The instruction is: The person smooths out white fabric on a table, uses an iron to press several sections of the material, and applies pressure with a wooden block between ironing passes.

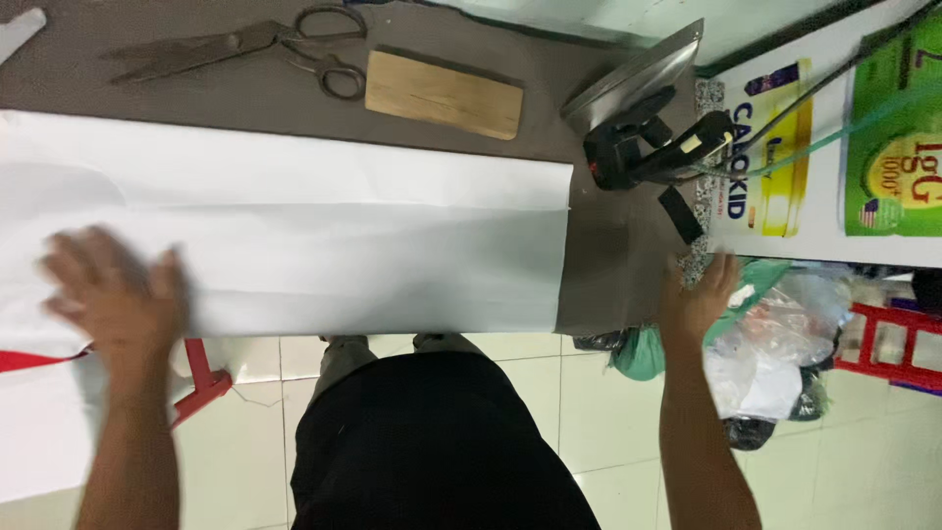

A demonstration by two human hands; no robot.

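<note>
Head view: our left hand (116,294), blurred, lies flat with fingers spread on the white fabric (324,245) spread over the desk (608,265), pinning it smooth. Our right hand (699,297) rests open on the desk edge, holding nothing. The iron (648,108) stands tipped up, plate off the cloth. The scissors (255,44) and the wooden block (444,94) lie beyond.

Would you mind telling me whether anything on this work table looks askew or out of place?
The black-handled iron is tipped up on its side at the grey table's far edge, soleplate lifted. The white fabric sheet lies flat with faint creases; the left hand rests on it.
</note>
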